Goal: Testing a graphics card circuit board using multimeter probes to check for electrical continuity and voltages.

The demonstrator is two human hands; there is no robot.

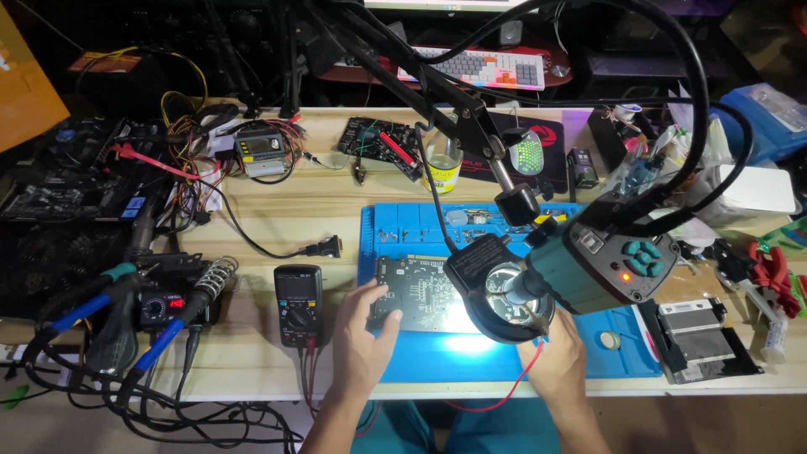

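Note:
A dark circuit board (416, 290) lies on a blue work mat (437, 357), lit by a ring light (496, 290) under a teal camera (601, 265) on a black arm. My left hand (363, 336) rests on the board's left edge, fingers spread over it. My right hand (555, 357) sits under the ring light and camera, partly hidden; a red lead (504, 395) runs from it toward the table's front edge. What its fingers hold is hidden.
A black multimeter (298, 304) stands left of the mat. A soldering station (164, 303) with blue-handled irons sits far left. Another circuit board (382, 145), a small bottle (443, 164), a mouse (527, 151) and a keyboard (475, 69) lie behind. Heatsink (702, 336) and red pliers (773, 273) at right.

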